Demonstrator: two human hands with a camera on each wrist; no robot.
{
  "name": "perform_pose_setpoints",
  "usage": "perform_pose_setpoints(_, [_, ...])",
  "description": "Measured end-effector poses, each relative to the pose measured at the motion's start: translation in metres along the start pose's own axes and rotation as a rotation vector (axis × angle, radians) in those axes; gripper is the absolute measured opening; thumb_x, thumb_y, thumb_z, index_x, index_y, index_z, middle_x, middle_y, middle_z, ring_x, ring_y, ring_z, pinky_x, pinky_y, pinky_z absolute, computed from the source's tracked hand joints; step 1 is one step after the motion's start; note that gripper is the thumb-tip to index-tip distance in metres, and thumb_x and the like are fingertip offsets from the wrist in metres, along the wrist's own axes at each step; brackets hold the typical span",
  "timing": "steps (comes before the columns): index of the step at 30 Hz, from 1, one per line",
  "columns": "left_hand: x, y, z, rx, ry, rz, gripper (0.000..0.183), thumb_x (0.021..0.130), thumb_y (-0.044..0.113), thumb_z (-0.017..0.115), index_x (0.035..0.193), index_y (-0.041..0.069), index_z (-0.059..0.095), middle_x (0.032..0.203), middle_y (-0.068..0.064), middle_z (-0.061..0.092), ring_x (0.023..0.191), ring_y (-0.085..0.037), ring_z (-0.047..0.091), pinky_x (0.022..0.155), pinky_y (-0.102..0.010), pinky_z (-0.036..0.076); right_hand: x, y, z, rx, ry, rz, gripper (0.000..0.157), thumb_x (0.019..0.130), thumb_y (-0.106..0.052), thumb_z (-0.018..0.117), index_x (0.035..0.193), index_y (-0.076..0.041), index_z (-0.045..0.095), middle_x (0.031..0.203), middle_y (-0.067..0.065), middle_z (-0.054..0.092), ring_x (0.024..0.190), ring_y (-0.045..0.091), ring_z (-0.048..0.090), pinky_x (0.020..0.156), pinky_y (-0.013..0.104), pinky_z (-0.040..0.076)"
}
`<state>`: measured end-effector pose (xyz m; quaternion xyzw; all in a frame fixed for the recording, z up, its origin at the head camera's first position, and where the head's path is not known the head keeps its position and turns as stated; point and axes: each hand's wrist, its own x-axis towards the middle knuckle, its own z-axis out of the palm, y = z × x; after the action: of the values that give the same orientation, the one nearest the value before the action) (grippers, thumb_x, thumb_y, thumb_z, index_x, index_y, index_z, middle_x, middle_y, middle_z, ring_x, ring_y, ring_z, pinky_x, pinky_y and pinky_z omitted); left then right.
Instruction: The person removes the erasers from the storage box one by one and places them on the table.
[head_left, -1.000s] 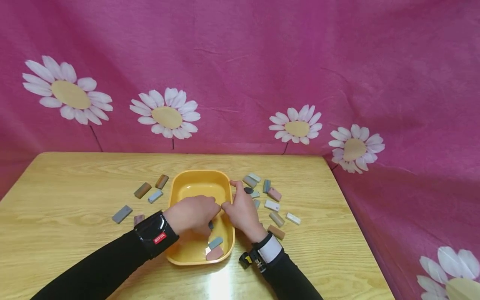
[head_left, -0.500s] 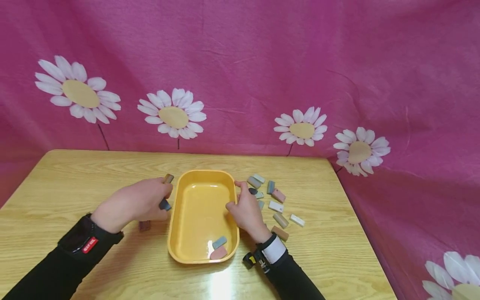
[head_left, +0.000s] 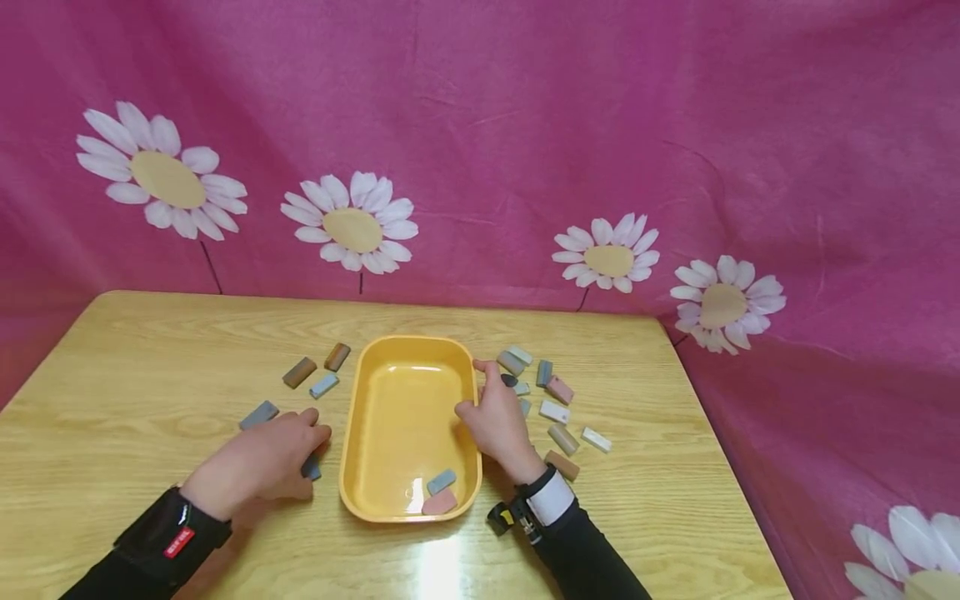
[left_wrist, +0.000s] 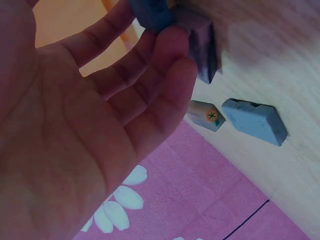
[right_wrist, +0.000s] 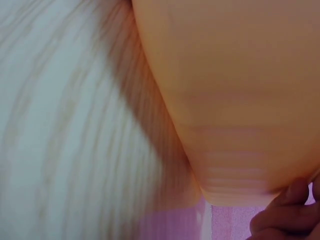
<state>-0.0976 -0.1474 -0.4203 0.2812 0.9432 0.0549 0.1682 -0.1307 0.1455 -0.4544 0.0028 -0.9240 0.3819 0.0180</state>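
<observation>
My left hand (head_left: 258,458) is low over the table, left of the yellow tray (head_left: 347,450). Its fingertips hold a small dark blue-grey block (head_left: 311,467). In the left wrist view this blue block (left_wrist: 152,14) sits at the fingertips, right beside a purplish-brown block (left_wrist: 200,42) on the table; whether those two touch is unclear. My right hand (head_left: 497,421) grips the tray's right rim, thumb inside and the other fingers partly hidden outside. A blue-grey block (head_left: 442,481) and a pink block (head_left: 439,502) lie in the tray's near right corner.
Left of the tray lie a grey block (head_left: 258,414), two brown blocks (head_left: 300,372) and a pale blue block (head_left: 324,384). Several more small blocks, including a white block (head_left: 554,412), are scattered right of it. A pink flowered cloth (head_left: 480,150) hangs behind the table.
My left hand has come out of the tray with the dark block, moved left, then nearer the table's front. The right hand keeps its grip on the rim.
</observation>
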Motion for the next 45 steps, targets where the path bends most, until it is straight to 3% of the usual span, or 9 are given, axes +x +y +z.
perform_pose_setpoints(6, [0.003,0.001,-0.007,-0.025,-0.016,-0.002,0.036,0.063,0.022,0.072,0.093,0.015,0.055,0.084,0.001,0.044,0.069,-0.015,0.043,0.059,-0.031,0.038,0.001,0.002,-0.005,0.001,-0.001,0.008,0.064,0.073,-0.017,0.057,0.133,-0.011,0.038,0.060,0.001,0.045,0.050,0.015,0.046,0.046,0.028,0.038])
perform_pose_setpoints(9, [0.004,0.002,-0.018,-0.047,-0.024,-0.012,0.034,0.068,0.022,0.071,0.097,0.014,0.056,0.082,0.002,0.045,0.067,-0.014,0.043,0.058,-0.031,0.038,0.002,0.003,-0.007,0.003,-0.001,0.007,0.063,0.073,-0.017,0.057,0.133,-0.012,0.038,0.060,0.000,0.046,0.050,0.014,0.046,0.046,0.028,0.038])
perform_pose_setpoints(12, [0.005,0.006,-0.034,-0.022,0.027,0.002,0.035,0.072,0.023,0.071,0.101,0.011,0.057,0.081,0.003,0.045,0.065,-0.012,0.043,0.058,-0.031,0.039,0.003,0.004,-0.009,0.008,0.001,0.008,0.063,0.073,-0.017,0.057,0.133,-0.012,0.038,0.060,0.001,0.047,0.050,0.015,0.047,0.046,0.028,0.039])
perform_pose_setpoints(17, [0.012,0.026,-0.062,0.028,0.166,0.105,0.033,0.073,0.022,0.068,0.103,0.011,0.059,0.089,0.002,0.053,0.070,-0.009,0.047,0.064,-0.030,0.043,0.003,0.005,-0.011,0.004,-0.005,0.021,0.064,0.073,-0.017,0.057,0.133,-0.013,0.038,0.061,0.001,0.049,0.050,0.014,0.048,0.046,0.028,0.039])
perform_pose_setpoints(21, [0.026,0.054,-0.073,0.058,0.187,0.237,0.030,0.076,0.026,0.067,0.103,0.016,0.060,0.091,0.006,0.053,0.074,-0.009,0.049,0.066,-0.029,0.044,0.003,0.007,-0.012,0.000,-0.008,0.034,0.064,0.073,-0.017,0.057,0.134,-0.014,0.037,0.061,0.001,0.049,0.050,0.014,0.048,0.046,0.028,0.040])
perform_pose_setpoints(30, [0.063,0.108,-0.053,0.169,0.057,0.587,0.014,0.076,0.019,0.065,0.089,0.022,0.063,0.074,0.012,0.046,0.063,-0.006,0.044,0.058,-0.024,0.039,0.000,0.008,-0.006,-0.007,-0.029,0.011,0.064,0.072,-0.017,0.058,0.133,-0.012,0.038,0.060,-0.001,0.046,0.047,0.014,0.044,0.043,0.027,0.035])
perform_pose_setpoints(34, [0.071,0.120,-0.037,0.188,0.022,0.633,0.008,0.075,0.024,0.064,0.082,0.024,0.060,0.074,0.012,0.044,0.061,-0.006,0.042,0.055,-0.023,0.036,-0.001,0.006,-0.003,-0.013,-0.025,-0.019,0.063,0.073,-0.018,0.058,0.132,-0.011,0.038,0.059,-0.002,0.044,0.045,0.014,0.041,0.042,0.027,0.031])
perform_pose_setpoints(39, [0.075,0.125,-0.020,0.274,0.066,0.674,0.006,0.073,0.024,0.064,0.072,0.026,0.059,0.073,0.012,0.042,0.058,-0.006,0.040,0.052,-0.022,0.035,-0.002,0.002,-0.003,-0.041,-0.024,-0.044,0.064,0.074,-0.020,0.057,0.133,-0.011,0.037,0.058,-0.002,0.044,0.045,0.014,0.041,0.041,0.027,0.030])
perform_pose_setpoints(45, [0.078,0.130,-0.014,0.266,0.085,0.628,0.023,0.059,0.015,0.066,0.055,0.026,0.046,0.062,0.014,0.039,0.051,-0.005,0.038,0.049,-0.020,0.031,-0.002,-0.001,-0.006,-0.048,-0.016,-0.058,0.063,0.073,-0.019,0.057,0.133,-0.011,0.037,0.062,-0.003,0.050,0.048,0.013,0.046,0.043,0.028,0.035])
